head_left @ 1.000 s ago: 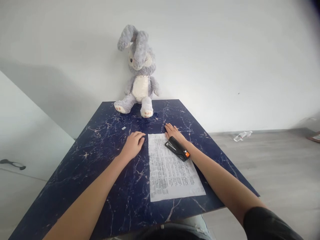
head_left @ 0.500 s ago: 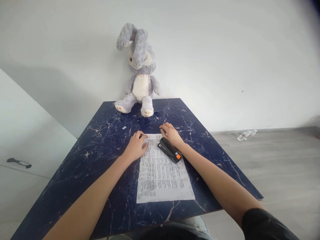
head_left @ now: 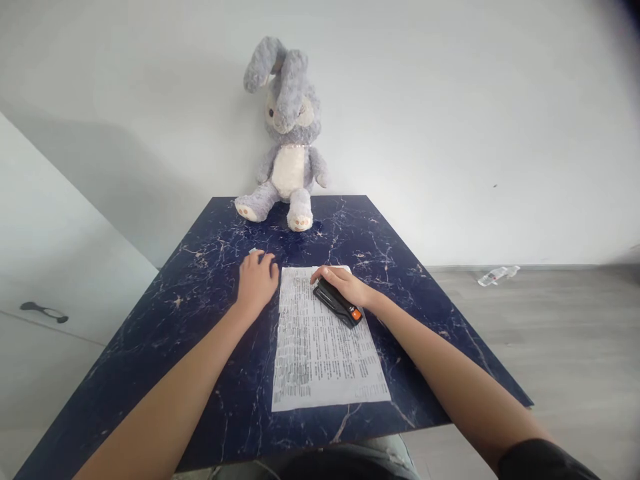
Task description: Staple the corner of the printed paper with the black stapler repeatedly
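Observation:
A printed sheet of paper (head_left: 320, 360) lies on the dark blue marbled table (head_left: 240, 420). On its upper right part rests a black stapler (head_left: 336, 303) with an orange patch at its near end. My right hand (head_left: 343, 283) is at the stapler's far end, fingers curled round it. My left hand (head_left: 257, 280) lies on the table left of the paper, holding nothing, its fingers apart. Just past those fingertips is a small pale piece (head_left: 254, 251), partly covered.
A grey plush rabbit (head_left: 290, 167) sits at the table's back against the wall. Left of the table stands a white cabinet with a black handle (head_left: 44, 312). A clear plastic item (head_left: 497, 275) lies on the floor at right.
My left hand has moved left, off the paper's edge onto the table. My right hand has come down onto the stapler's far end. The view has shifted slightly.

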Demonstrator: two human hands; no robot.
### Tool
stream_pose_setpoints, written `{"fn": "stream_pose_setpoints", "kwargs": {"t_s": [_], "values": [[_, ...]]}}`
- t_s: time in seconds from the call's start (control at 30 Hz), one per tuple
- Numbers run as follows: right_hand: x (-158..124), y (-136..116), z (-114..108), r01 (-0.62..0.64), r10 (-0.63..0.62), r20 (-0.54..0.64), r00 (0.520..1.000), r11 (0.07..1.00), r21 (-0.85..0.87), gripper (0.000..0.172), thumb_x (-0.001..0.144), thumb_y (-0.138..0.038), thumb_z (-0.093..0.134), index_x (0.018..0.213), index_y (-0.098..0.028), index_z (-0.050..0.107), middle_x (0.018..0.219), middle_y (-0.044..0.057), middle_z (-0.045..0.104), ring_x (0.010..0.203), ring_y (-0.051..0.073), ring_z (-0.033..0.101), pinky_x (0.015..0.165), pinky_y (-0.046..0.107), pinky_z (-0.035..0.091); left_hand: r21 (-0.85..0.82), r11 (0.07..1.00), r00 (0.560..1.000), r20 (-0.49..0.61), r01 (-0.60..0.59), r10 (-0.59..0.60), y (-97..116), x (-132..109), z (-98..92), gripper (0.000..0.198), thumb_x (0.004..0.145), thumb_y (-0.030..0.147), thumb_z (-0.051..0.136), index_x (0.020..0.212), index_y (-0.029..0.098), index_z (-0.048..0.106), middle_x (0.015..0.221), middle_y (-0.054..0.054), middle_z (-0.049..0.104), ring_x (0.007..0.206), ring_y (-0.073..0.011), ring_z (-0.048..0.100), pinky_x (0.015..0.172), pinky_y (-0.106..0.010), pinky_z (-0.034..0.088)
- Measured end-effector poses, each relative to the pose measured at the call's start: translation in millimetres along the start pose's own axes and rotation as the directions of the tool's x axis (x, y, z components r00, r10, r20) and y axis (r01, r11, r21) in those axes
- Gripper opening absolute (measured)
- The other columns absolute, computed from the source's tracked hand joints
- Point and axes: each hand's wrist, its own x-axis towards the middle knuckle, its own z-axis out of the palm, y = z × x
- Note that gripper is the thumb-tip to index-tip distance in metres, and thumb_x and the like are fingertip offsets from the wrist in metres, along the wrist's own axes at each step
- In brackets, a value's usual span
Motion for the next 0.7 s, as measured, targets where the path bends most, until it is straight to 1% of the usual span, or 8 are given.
{"fn": "stream_pose_setpoints", "kwargs": {"t_s": [0.07, 0.13, 0.17, 0.27, 0.37, 0.47, 0.6, 0.7], "values": [[2.6, 6.1, 5.4, -0.050, 0.051, -0.017, 0.999, 0.997, 0.062, 0.072, 0.106, -0.066, 0.020, 0.107, -0.019, 0.073, 0.099, 0.005, 0.069, 0.089, 0.020, 0.061, 0.089, 0.034, 0.048, 0.046, 0.991, 0.992, -0.041, 0.122, -0.120, -12.2, 3.3, 0.1, 0.034, 0.094, 0.027, 0.054, 0.123, 0.015, 0.068, 0.136, -0.024, 0.056, 0.129, -0.0419, 0.052, 0.106, -0.060, 0.043], [4.4, 10.5, 7.9, -0.051, 0.052, -0.012, 0.999, 0.996, 0.075, 0.067, 0.105, -0.067, 0.027, 0.105, -0.019, 0.074, 0.098, 0.005, 0.070, 0.089, 0.020, 0.062, 0.088, 0.033, 0.048, 0.062, 0.977, 0.979, -0.036, 0.203, -0.201, -21.9, 5.2, 1.3, 0.036, 0.093, 0.028, 0.056, 0.125, 0.014, 0.067, 0.134, -0.025, 0.058, 0.128, -0.0427, 0.053, 0.105, -0.062, 0.043], [4.9, 11.5, 8.2, -0.038, 0.038, -0.011, 0.999, 0.997, 0.067, 0.063, 0.104, -0.066, 0.032, 0.103, -0.019, 0.074, 0.099, 0.004, 0.071, 0.090, 0.020, 0.062, 0.089, 0.032, 0.048, 0.069, 0.973, 0.976, -0.026, 0.219, -0.218, -25.0, 5.7, 2.4, 0.038, 0.093, 0.029, 0.055, 0.127, 0.014, 0.066, 0.134, -0.025, 0.059, 0.129, -0.0427, 0.053, 0.105, -0.062, 0.043], [5.5, 11.0, 7.1, -0.003, 0.004, -0.004, 1.000, 0.999, 0.041, 0.055, 0.104, -0.062, 0.039, 0.100, -0.020, 0.074, 0.102, 0.004, 0.072, 0.094, 0.021, 0.064, 0.092, 0.032, 0.048, 0.108, 0.975, 0.980, 0.014, 0.194, -0.196, -27.3, 6.4, 6.2, 0.044, 0.096, 0.032, 0.052, 0.135, 0.014, 0.061, 0.143, -0.026, 0.056, 0.136, -0.0431, 0.050, 0.110, -0.065, 0.038], [5.3, 8.8, 5.9, -0.013, 0.013, 0.011, 1.000, 0.999, 0.035, 0.052, 0.104, -0.059, 0.040, 0.097, -0.019, 0.074, 0.100, 0.004, 0.073, 0.093, 0.021, 0.065, 0.092, 0.032, 0.049, 0.145, 0.973, 0.978, 0.073, 0.181, -0.193, -25.2, 7.2, 8.7, 0.050, 0.098, 0.033, 0.047, 0.143, 0.012, 0.054, 0.152, -0.027, 0.050, 0.144, -0.0436, 0.042, 0.114, -0.069, 0.032], [5.0, 8.1, 5.9, -0.027, 0.026, 0.012, 1.000, 0.999, 0.038, 0.052, 0.104, -0.058, 0.040, 0.095, -0.019, 0.074, 0.098, 0.004, 0.073, 0.091, 0.021, 0.065, 0.090, 0.032, 0.050, 0.151, 0.972, 0.973, 0.121, 0.178, -0.197, -25.5, 8.2, 9.5, 0.054, 0.100, 0.035, 0.044, 0.147, 0.009, 0.051, 0.155, -0.027, 0.047, 0.147, -0.0440, 0.039, 0.115, -0.071, 0.029], [4.9, 7.8, 6.5, -0.032, 0.031, 0.016, 0.999, 0.998, 0.056, 0.051, 0.103, -0.058, 0.041, 0.094, -0.020, 0.074, 0.097, 0.004, 0.074, 0.090, 0.021, 0.066, 0.089, 0.032, 0.050, 0.115, 0.981, 0.975, 0.146, 0.154, -0.170, -27.4, 8.9, 9.3, 0.051, 0.101, 0.034, 0.041, 0.148, 0.017, 0.051, 0.159, -0.020, 0.045, 0.148, -0.0437, 0.037, 0.114, -0.077, 0.025], [5.1, 7.2, 6.9, -0.038, 0.037, 0.014, 0.999, 0.997, 0.064, 0.052, 0.103, -0.059, 0.042, 0.093, -0.019, 0.074, 0.095, 0.004, 0.074, 0.089, 0.021, 0.066, 0.088, 0.032, 0.051, 0.077, 0.989, 0.975, 0.174, 0.124, -0.136, -25.0, 8.5, 8.3, 0.047, 0.102, 0.031, 0.040, 0.146, 0.023, 0.054, 0.158, -0.016, 0.048, 0.149, -0.0416, 0.037, 0.113, -0.082, 0.020]]}}
